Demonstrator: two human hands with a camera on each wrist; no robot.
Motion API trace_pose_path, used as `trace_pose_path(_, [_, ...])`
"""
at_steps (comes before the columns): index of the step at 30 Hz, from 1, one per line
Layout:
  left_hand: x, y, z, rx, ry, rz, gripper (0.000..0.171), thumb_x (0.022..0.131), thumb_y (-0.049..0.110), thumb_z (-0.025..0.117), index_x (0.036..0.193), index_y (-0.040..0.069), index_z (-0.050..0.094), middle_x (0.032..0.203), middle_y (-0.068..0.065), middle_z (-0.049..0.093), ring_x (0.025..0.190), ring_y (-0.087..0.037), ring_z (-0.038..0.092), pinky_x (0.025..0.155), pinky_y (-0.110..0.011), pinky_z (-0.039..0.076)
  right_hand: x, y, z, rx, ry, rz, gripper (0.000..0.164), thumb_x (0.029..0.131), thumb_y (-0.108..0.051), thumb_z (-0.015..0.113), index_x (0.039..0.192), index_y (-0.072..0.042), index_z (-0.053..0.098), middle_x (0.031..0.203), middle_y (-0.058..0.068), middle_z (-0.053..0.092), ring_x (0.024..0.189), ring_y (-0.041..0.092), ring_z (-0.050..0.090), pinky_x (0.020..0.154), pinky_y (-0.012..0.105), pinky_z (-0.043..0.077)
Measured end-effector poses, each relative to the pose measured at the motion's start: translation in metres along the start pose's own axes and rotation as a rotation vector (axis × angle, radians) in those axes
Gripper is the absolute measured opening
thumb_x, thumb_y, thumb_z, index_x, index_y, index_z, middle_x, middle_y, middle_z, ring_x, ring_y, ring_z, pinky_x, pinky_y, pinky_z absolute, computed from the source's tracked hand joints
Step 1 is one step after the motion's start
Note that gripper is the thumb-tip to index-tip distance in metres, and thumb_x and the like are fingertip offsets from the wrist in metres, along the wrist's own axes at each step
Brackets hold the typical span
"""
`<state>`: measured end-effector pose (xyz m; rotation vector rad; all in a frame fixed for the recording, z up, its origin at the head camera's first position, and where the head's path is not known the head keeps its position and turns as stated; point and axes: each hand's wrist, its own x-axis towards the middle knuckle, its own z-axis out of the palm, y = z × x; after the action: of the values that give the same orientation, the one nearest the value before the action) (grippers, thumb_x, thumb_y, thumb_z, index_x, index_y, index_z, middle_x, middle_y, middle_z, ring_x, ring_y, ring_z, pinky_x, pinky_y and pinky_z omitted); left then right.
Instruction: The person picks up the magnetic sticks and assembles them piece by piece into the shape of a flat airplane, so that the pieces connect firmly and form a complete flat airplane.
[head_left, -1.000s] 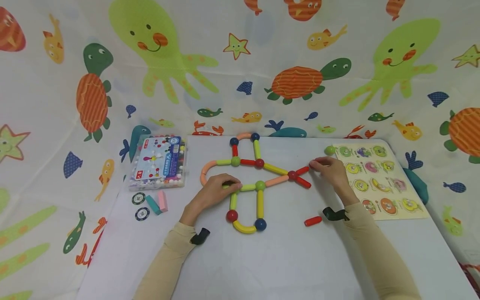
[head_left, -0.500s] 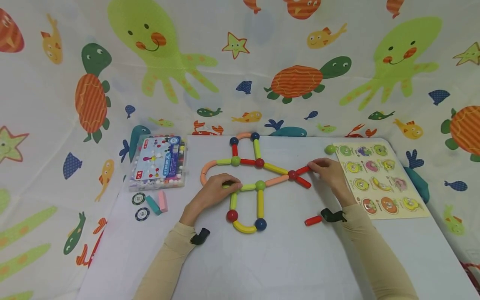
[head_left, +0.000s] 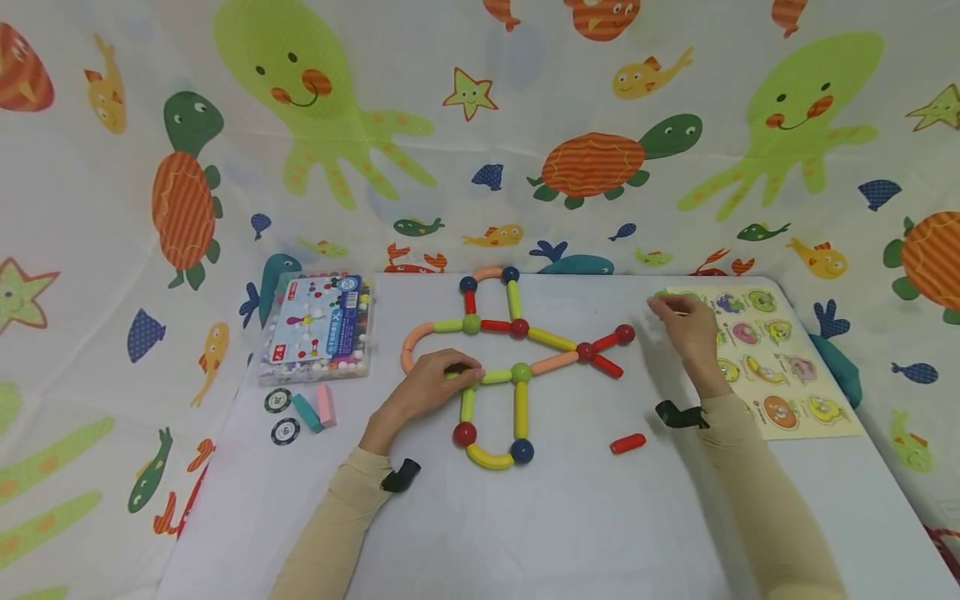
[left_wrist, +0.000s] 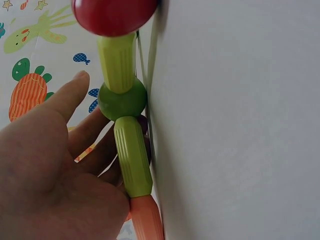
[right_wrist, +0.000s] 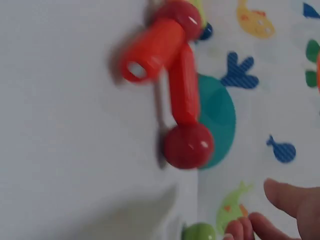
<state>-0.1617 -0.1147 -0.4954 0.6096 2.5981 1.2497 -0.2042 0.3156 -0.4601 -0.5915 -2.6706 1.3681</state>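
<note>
A fish-like outline of magnetic rods and balls lies on the table. My left hand (head_left: 431, 385) rests over its lower left part, fingers loosely bent beside a green ball (left_wrist: 122, 97) and a yellow-green rod (left_wrist: 133, 156); the thumb stands apart from them. At the right end, two red rods fork from a red ball (head_left: 585, 352). A second red ball (right_wrist: 188, 146) caps the upper rod (head_left: 604, 342), while the lower rod (head_left: 607, 366) has a bare end. My right hand (head_left: 688, 325) hovers right of this ball, holding nothing, thumb and fingers apart in the right wrist view.
A loose red rod (head_left: 627, 443) lies near the right wrist. A green ball (right_wrist: 199, 232) sits by the fruit puzzle board (head_left: 806, 425) at right. At left stand a clear box of magnetic pieces (head_left: 315, 329), two chips (head_left: 285, 431) and two small blocks (head_left: 325, 404).
My right hand has let go at the upper red rod's end and drawn away to the right, uncovering the red ball there. My left hand has stayed in place.
</note>
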Motion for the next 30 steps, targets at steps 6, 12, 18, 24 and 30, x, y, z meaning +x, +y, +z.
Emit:
trace_pose_path(6, [-0.001, 0.001, 0.001, -0.008, 0.0, 0.003, 0.022, 0.098, 0.036, 0.069, 0.114, 0.023, 0.074, 0.108, 0.009, 0.071, 0.1, -0.011, 0.062, 0.095, -0.035, 0.053, 0.029, 0.0, -0.021, 0.013, 0.122, 0.003, 0.061, 0.095, -0.052, 0.064, 0.136, -0.007, 0.062, 0.123, 0.006, 0.062, 0.104, 0.012, 0.055, 0.084, 0.024, 0.044])
trace_pose_path(12, [-0.003, 0.003, 0.002, -0.009, -0.009, -0.006, 0.022, 0.097, 0.036, 0.069, 0.114, 0.023, 0.074, 0.108, 0.009, 0.071, 0.1, -0.01, 0.062, 0.095, -0.034, 0.053, 0.042, 0.001, -0.022, -0.127, -0.077, 0.012, 0.066, 0.099, -0.047, 0.06, 0.142, 0.003, 0.053, 0.142, 0.027, 0.053, 0.127, 0.039, 0.048, 0.105, 0.051, 0.042])
trace_pose_path(18, [-0.003, 0.003, 0.002, -0.008, -0.003, -0.003, 0.021, 0.098, 0.036, 0.068, 0.113, 0.023, 0.074, 0.108, 0.01, 0.071, 0.1, -0.01, 0.063, 0.095, -0.034, 0.054, 0.045, 0.001, -0.016, -0.194, -0.098, -0.013, 0.053, 0.098, -0.031, 0.066, 0.135, 0.005, 0.059, 0.135, 0.031, 0.057, 0.122, 0.042, 0.053, 0.098, 0.05, 0.043])
trace_pose_path(24, [-0.001, 0.004, 0.001, -0.011, -0.008, 0.0, 0.022, 0.098, 0.035, 0.069, 0.115, 0.023, 0.074, 0.109, 0.009, 0.071, 0.101, -0.01, 0.062, 0.096, -0.035, 0.054, 0.046, 0.008, -0.011, -0.185, -0.067, -0.019, 0.051, 0.098, -0.029, 0.066, 0.135, 0.005, 0.058, 0.133, 0.03, 0.059, 0.117, 0.039, 0.056, 0.087, 0.039, 0.045])
trace_pose_path(30, [-0.001, 0.002, -0.001, -0.002, -0.003, -0.008, 0.023, 0.097, 0.037, 0.069, 0.114, 0.023, 0.074, 0.11, 0.009, 0.071, 0.102, -0.011, 0.063, 0.096, -0.036, 0.054, 0.04, 0.009, -0.009, -0.123, -0.042, -0.018, 0.055, 0.099, -0.035, 0.065, 0.138, 0.001, 0.057, 0.137, 0.027, 0.058, 0.122, 0.037, 0.055, 0.093, 0.04, 0.047])
